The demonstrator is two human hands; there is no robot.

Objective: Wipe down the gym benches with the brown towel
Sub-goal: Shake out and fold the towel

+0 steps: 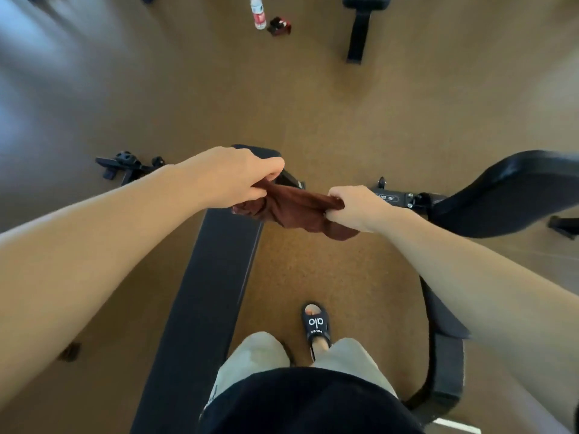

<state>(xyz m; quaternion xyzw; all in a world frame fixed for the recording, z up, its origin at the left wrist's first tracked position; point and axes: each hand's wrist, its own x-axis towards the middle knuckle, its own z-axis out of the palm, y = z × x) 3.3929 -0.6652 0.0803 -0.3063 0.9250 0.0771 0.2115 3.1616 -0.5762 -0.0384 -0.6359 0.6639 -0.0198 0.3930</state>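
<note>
**Brown towel held between both hands**

Brown cloth, the towel [297, 211] hangs bunched in the air between two fists. The left hand [238, 177] pinches one end in curled fingers [269, 175]; the right hand [354, 208] clenches the other. Below it lies the black bench [206, 283], above tan floor [313, 104].
</note>
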